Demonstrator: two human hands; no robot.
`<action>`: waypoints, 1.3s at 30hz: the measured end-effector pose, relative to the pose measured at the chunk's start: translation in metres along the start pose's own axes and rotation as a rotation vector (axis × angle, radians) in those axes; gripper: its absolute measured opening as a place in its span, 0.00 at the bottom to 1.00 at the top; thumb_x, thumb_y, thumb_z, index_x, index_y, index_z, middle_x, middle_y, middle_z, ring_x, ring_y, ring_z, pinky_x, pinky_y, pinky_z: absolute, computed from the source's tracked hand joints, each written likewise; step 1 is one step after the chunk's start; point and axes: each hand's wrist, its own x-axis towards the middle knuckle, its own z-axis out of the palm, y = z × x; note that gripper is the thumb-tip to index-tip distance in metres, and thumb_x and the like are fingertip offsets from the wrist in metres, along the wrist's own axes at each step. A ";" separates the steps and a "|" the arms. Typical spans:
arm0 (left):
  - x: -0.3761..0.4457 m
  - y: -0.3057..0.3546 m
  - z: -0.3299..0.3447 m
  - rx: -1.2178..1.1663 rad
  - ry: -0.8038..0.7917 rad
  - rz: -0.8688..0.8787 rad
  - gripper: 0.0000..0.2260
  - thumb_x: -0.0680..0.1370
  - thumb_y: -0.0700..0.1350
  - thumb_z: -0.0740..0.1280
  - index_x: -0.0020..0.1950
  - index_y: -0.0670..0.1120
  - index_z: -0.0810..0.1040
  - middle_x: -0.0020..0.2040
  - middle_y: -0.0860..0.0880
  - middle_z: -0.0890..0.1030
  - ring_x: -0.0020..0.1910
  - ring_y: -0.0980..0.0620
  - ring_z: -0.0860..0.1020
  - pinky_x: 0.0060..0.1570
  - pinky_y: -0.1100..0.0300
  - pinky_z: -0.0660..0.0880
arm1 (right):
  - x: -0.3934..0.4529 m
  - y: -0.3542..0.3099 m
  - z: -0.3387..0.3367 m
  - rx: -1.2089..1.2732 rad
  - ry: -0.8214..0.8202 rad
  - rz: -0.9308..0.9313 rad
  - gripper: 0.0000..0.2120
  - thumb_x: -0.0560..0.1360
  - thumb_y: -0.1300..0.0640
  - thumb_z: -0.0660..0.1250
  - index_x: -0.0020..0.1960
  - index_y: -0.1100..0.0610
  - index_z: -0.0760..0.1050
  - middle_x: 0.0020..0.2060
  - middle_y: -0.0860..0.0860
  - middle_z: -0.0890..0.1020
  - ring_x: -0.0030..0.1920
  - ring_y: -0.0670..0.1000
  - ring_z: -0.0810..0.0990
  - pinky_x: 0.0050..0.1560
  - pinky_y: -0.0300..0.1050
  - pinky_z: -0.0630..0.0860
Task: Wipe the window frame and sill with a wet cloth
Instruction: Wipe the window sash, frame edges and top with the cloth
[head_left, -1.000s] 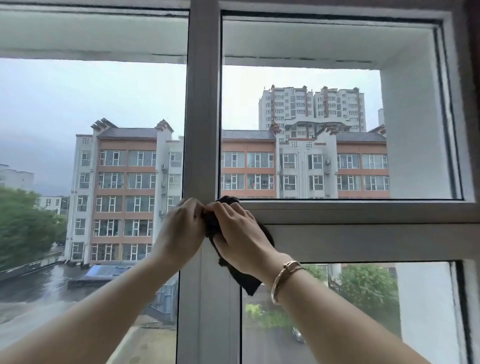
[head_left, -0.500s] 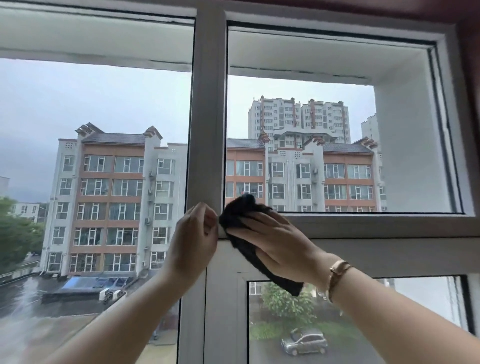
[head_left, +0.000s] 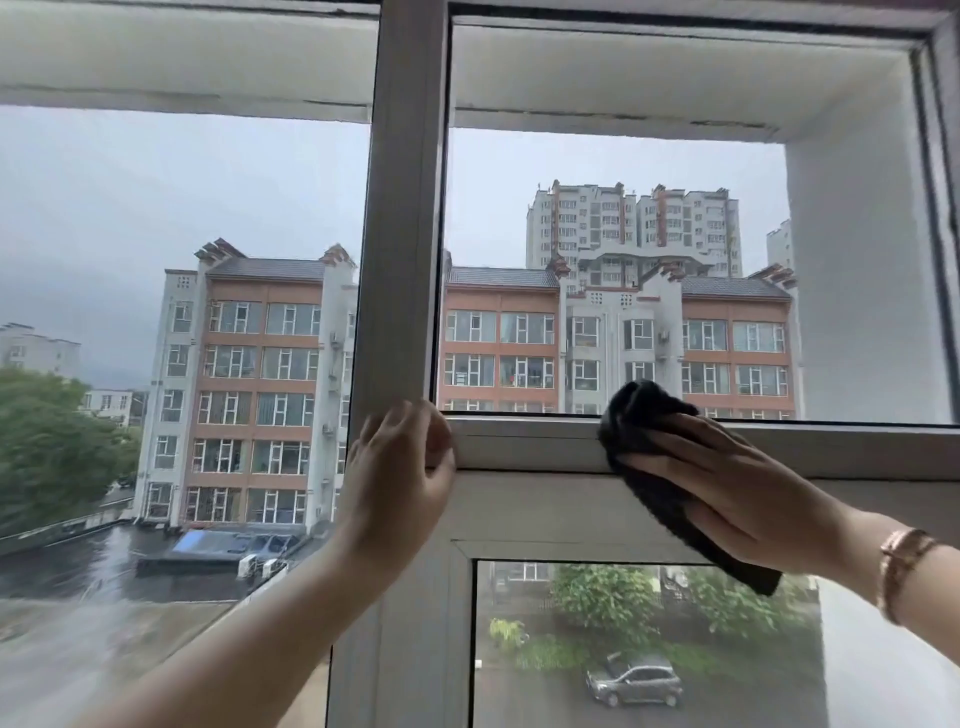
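Pressing flat with straight fingers, the right hand (head_left: 737, 488) held the dark cloth (head_left: 654, 467) against the window frame (head_left: 519, 447); the left hand (head_left: 400, 467), relaxed, seemingly rested on its upright.

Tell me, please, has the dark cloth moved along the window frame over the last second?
Yes. The dark cloth slid rightward along the horizontal rail, away from the vertical post.

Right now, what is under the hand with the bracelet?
A dark cloth, pressed by the right hand against the white window frame. The frame part beneath the cloth is hidden.
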 end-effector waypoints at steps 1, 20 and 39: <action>0.000 0.008 0.003 0.014 -0.009 0.002 0.06 0.72 0.41 0.70 0.43 0.49 0.74 0.39 0.54 0.78 0.42 0.52 0.73 0.45 0.56 0.72 | -0.004 0.003 -0.001 0.012 -0.003 0.017 0.24 0.76 0.56 0.54 0.71 0.48 0.64 0.69 0.48 0.70 0.71 0.55 0.65 0.72 0.53 0.58; 0.011 0.140 0.100 -0.179 -0.178 0.017 0.06 0.72 0.41 0.70 0.41 0.50 0.74 0.38 0.56 0.76 0.40 0.53 0.76 0.48 0.48 0.76 | -0.132 0.094 -0.023 0.051 -0.093 0.288 0.24 0.73 0.54 0.51 0.68 0.48 0.69 0.66 0.45 0.71 0.71 0.49 0.61 0.74 0.49 0.57; 0.016 0.166 0.126 -0.075 -0.150 -0.029 0.07 0.71 0.40 0.70 0.38 0.50 0.74 0.36 0.56 0.74 0.40 0.51 0.72 0.45 0.47 0.73 | -0.081 0.057 -0.005 0.200 0.078 0.174 0.15 0.77 0.55 0.53 0.60 0.54 0.72 0.64 0.48 0.71 0.67 0.53 0.64 0.71 0.52 0.59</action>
